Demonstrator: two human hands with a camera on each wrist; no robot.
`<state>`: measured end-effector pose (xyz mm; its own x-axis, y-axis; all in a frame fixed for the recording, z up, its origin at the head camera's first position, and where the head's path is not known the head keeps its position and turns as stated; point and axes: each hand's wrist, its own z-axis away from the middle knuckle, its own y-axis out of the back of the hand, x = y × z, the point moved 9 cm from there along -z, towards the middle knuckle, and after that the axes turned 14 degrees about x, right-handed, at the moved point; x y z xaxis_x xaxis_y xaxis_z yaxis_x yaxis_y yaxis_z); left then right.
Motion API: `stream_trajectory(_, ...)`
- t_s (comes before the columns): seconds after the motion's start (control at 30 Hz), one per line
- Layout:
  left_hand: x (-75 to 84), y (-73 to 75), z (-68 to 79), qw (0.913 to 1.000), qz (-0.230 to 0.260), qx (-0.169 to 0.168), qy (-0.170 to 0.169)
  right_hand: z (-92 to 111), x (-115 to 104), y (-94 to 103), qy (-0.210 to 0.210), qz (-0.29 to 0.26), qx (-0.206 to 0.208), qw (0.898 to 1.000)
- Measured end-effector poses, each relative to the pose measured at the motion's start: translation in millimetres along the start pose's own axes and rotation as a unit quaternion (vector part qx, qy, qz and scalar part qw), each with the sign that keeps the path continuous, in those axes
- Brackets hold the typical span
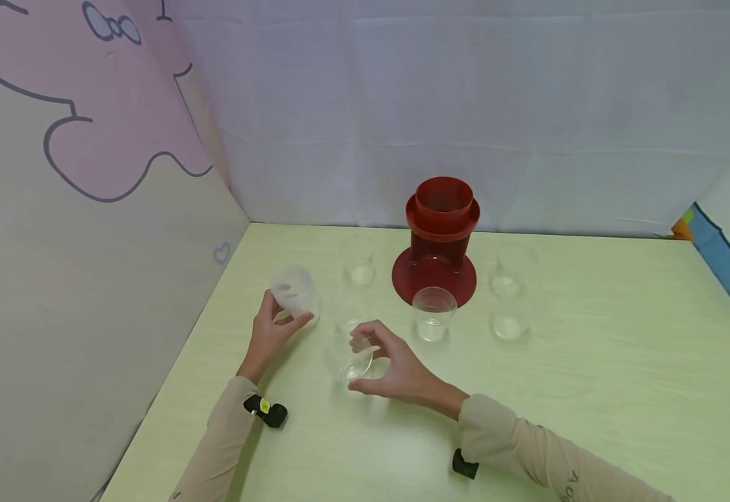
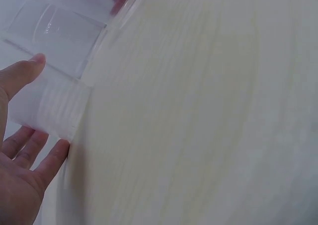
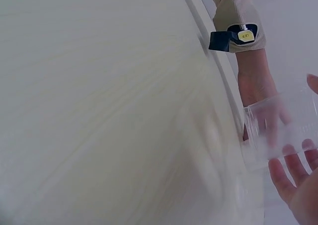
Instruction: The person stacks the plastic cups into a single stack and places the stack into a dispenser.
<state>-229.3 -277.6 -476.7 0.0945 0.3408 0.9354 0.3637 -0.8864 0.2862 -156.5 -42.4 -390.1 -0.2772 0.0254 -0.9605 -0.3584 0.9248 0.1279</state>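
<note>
A person's left hand (image 1: 268, 333) grips a cloudy stack (image 1: 297, 291) of plastic cups, thumb and fingers parted around its sides, as the right hand (image 1: 404, 371) holds a clear cup (image 1: 357, 361) between thumb and fingertips, spread to its width. Beyond the right fingers, an upright cup (image 1: 434, 317) stands on the table (image 1: 616, 362) before a red stand (image 1: 438, 240); two farther cups (image 1: 510, 323) sit to their right.

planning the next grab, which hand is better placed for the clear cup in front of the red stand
Right, probably: the right hand is nearer that cup than the left hand, though both hands hold something.
</note>
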Motion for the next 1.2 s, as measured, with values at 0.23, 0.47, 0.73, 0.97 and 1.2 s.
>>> stream_trajectory(0.23, -1.5, -0.5, -0.9, 1.0, 0.004, -0.001, -0.001, 0, -5, 1.9, 0.005, 0.001, 0.004, 1.0)
stream_trajectory(0.47, -1.8, 0.0, -1.6, 1.0, -0.003, 0.001, -0.001, -4, -13, 4.4, 0.008, 0.001, 0.011, 1.0)
stream_trajectory(0.73, -2.5, 0.5, -1.4, 1.0, -0.005, 0.0, 0.003, -7, -19, 6.1, 0.019, -0.015, 0.017, 1.0)
stream_trajectory(0.97, 23.2, 1.3, 5.8, 0.9999, -0.009, -0.009, 0.008, -10, -14, 5.3, 0.028, -0.01, 0.016, 0.999)
stream_trajectory(1.2, -0.5, 0.6, -0.4, 1.0, -0.006, -0.002, 0.0, -17, 1, 3.1, 0.036, -0.01, 0.015, 0.999)
